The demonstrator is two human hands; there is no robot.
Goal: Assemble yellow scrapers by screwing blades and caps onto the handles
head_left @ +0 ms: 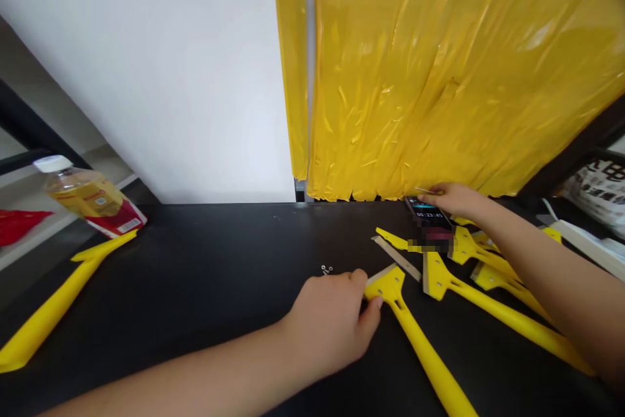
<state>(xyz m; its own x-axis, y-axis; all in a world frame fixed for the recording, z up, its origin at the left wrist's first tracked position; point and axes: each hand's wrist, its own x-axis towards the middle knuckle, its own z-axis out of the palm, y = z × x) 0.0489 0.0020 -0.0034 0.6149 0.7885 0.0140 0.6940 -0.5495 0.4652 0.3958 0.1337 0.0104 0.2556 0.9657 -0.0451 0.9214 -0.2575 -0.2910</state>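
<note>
Currently, the left hand (327, 322) curls its fingers (372, 303) against the head of a yellow plastic scraper (390, 287) on the black desk (219, 241), a loose metal blade (396, 257) just beside. The right hand (456, 199) pinches a thin sliver (424, 190) above a phone (427, 215), among more scrapers (508, 319); a plastic bottle (88, 196) lies well apart.

Phone screen (426, 215), far right: timer reads 00:23:45 | bottle label (117, 216), far left: barcode (129, 226), wording too small to read
</note>
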